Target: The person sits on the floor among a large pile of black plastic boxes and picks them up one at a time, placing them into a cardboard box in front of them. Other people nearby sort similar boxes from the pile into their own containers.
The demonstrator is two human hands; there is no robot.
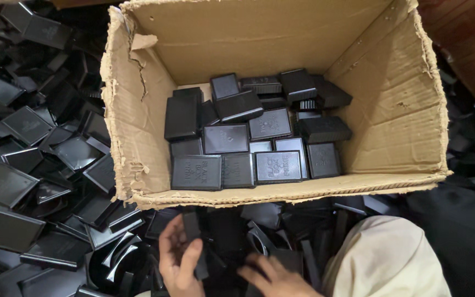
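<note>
A torn brown cardboard box (138,110) stands open at centre, holding flat black rectangular cases (225,138), with loose black lids (26,125) heaped to its left.

Head camera, steeply downward, close overhead.

I see a big brown cardboard box (138,137) with torn edges, and many small black boxes (251,137) lie inside it, some flat and some tilted. A heap of black trays (26,165) lies to the left of it. A pale cloth (386,258) shows at the bottom right.
</note>
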